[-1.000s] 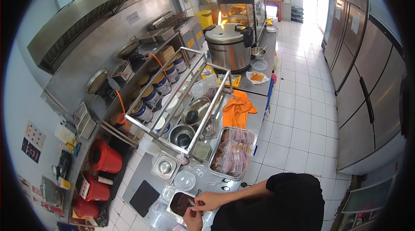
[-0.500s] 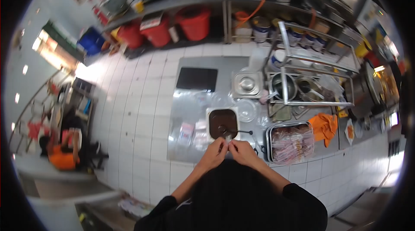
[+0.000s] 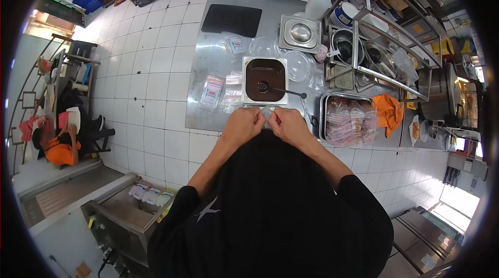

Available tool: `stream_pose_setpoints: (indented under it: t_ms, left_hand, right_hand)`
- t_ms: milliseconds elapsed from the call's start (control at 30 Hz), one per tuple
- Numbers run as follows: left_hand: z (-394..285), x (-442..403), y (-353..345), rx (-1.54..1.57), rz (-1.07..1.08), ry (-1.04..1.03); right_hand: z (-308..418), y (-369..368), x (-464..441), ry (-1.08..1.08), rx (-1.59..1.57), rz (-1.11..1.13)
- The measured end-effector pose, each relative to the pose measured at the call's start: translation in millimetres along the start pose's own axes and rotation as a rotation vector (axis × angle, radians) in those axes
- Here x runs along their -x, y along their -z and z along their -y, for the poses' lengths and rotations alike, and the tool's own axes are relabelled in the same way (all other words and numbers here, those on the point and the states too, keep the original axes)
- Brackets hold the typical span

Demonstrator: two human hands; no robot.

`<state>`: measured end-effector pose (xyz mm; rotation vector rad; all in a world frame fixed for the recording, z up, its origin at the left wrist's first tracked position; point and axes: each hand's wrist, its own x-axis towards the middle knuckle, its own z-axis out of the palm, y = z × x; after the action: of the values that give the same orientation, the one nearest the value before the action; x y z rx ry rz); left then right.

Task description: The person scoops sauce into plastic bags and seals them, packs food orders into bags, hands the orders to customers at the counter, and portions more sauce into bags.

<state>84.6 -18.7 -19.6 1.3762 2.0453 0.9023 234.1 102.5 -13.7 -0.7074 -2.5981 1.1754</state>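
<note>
My left hand (image 3: 243,125) and my right hand (image 3: 289,124) are close together at the table's near edge, both closed with fingers pinched. A small clear plastic bag (image 3: 267,111) shows between them, mostly covered by the fingers. Just beyond is a square metal pan (image 3: 246,81) of dark brown sauce (image 3: 265,72). A ladle (image 3: 289,92) rests in it, its bowl in the sauce and its dark handle over the right rim. Left of the pan lie flat packs of clear zip bags (image 3: 211,92) and more loose clear bags (image 3: 233,91).
On the right, a metal tray (image 3: 323,117) holds filled plastic bags (image 3: 351,119), beside an orange cloth (image 3: 390,115). Clear round lids (image 3: 298,66), a lidded steel container (image 3: 300,32) and a black flat panel (image 3: 232,20) lie farther back. A metal rack (image 3: 358,44) rises at right. A seated person (image 3: 61,148) is far left.
My view has tilted downward, so the table sits higher in the picture. Both hands remain closed in front of the pan, slightly farther apart, with clear plastic between them.
</note>
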Motion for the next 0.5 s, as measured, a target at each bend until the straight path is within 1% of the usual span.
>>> stream_pose_setpoints:
  t_ms: [33, 67, 133, 233, 267, 367, 467, 500]
  left_hand:
    - [-2.6, -1.0, 5.7, -0.032, 0.017, -0.008]
    - [-6.2, -1.2, 9.9, -0.063, 0.036, -0.014]
    - [-19.0, -0.7, 10.5, -0.006, -0.040, 0.003]
    - [-9.7, -1.5, -2.7, 0.068, -0.162, 0.020]
    - [-3.6, -3.6, -5.4, 0.086, -0.206, 0.021]
    - [-1.0, -7.0, 5.3, 0.040, -0.116, -0.127]
    - [-14.1, -7.4, 20.2, 0.079, -0.048, -0.336]
    - [-22.0, -5.7, 23.7, 0.072, -0.032, -0.347]
  right_hand:
    - [1.8, 2.7, -1.9, 0.014, 0.046, 0.004]
    - [4.2, 6.4, -4.0, 0.047, 0.012, 0.031]
    - [9.7, 15.8, -7.4, 0.107, -0.060, 0.086]
    - [12.6, 24.6, -8.3, 0.149, 0.070, 0.141]
    - [4.8, 25.4, -8.0, 0.147, 0.121, 0.111]
    - [8.8, 37.0, -9.1, 0.127, 0.125, 0.188]
    - [11.7, 50.2, -11.9, 0.081, 0.029, 0.245]
    - [14.9, 55.1, -12.0, 0.074, 0.011, 0.228]
